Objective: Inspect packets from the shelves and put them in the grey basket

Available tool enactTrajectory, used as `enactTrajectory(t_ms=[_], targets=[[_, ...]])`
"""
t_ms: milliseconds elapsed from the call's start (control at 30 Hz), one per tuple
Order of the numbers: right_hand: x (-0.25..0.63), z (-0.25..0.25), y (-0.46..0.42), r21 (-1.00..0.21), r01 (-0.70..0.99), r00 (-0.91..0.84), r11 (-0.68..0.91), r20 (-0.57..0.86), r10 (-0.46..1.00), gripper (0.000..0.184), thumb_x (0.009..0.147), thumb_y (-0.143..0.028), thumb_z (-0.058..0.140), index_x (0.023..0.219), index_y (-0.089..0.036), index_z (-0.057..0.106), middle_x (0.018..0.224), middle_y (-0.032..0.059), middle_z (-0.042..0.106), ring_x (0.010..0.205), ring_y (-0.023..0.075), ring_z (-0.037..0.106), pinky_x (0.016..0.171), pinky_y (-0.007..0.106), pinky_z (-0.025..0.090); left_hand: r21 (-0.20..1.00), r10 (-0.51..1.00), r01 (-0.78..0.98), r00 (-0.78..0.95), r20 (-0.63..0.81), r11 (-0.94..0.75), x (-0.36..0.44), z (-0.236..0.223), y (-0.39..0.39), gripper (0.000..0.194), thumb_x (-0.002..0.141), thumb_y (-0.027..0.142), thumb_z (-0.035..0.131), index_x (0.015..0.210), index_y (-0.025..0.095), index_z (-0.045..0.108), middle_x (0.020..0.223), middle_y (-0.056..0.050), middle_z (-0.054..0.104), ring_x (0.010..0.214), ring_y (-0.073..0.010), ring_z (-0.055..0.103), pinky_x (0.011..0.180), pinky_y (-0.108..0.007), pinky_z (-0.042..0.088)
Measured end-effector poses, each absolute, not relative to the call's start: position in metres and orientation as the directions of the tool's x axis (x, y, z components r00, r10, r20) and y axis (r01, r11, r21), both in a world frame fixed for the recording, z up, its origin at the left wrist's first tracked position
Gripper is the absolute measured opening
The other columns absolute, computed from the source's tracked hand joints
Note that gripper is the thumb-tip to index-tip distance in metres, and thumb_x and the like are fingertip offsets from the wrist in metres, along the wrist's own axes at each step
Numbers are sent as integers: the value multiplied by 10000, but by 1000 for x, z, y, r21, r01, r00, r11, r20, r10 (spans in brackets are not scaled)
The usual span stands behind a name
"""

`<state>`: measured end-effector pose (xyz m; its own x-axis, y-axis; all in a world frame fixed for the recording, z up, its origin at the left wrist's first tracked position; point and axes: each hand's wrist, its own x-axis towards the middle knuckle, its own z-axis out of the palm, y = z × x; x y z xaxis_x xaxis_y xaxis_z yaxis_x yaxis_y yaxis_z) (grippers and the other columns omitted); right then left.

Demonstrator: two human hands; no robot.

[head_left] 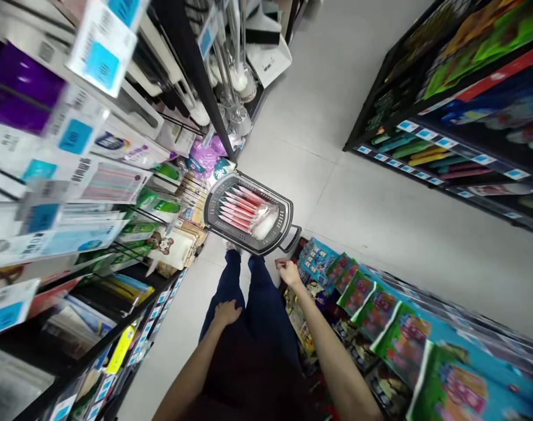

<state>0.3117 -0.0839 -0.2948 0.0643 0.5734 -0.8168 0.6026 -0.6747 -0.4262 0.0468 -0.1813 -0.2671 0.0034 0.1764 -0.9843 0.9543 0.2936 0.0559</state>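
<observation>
A dark grey shopping basket with perforated sides is in front of my feet. Inside lie several slim red-and-white packets with pointed ends, beside a clear-wrapped white item. The basket's looped handle sticks out at its right end. Just below that handle my right hand hangs with curled fingers, apart from it, and nothing shows in the grip. My left hand lies flat on my thigh, fingers apart and holding nothing.
A tall shelf with price tags and hanging goods crowds the left side. Green snack bags line a low rack at lower right. Another shelf stands at upper right, with grey floor between.
</observation>
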Motion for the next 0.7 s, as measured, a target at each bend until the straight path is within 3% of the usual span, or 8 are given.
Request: enactTrajectory(t_ms=[167,367,533,700], targets=[[277,-358,-74,-413,578,41,-703,-846,531,277,867,-209,489,1088,-180,654,1047,62,720,916,170,681,871,266,501,-133,6,968,-138,-990,212,45,-314,-183,660,733,420,643,1331,157,547,1472,-270,355,1286,-524,372,976,-675,309],[256,-427,-50,-410,556,64,-723,-846,529,310,857,-201,529,1151,-161,619,1107,83,692,929,176,667,918,268,477,-230,-85,971,-224,-971,72,41,-354,-171,1026,551,316,817,1459,314,339,1530,-279,198,1249,-631,308,789,-739,373],[258,-488,-28,-404,531,120,-744,-834,539,392,849,-228,545,1232,-150,579,1208,114,632,962,200,658,954,294,459,-269,56,963,-269,-961,1,43,-376,-157,927,664,309,749,1468,359,292,1359,-251,409,1094,-472,522,749,-616,459],[262,-546,-10,-398,502,176,-767,-822,542,498,818,-215,547,1310,-137,522,1371,149,490,935,209,659,992,338,447,-291,269,956,-288,-919,26,44,-387,-141,813,711,307,688,1447,322,346,1235,-193,452,1007,-370,546,718,-470,488]])
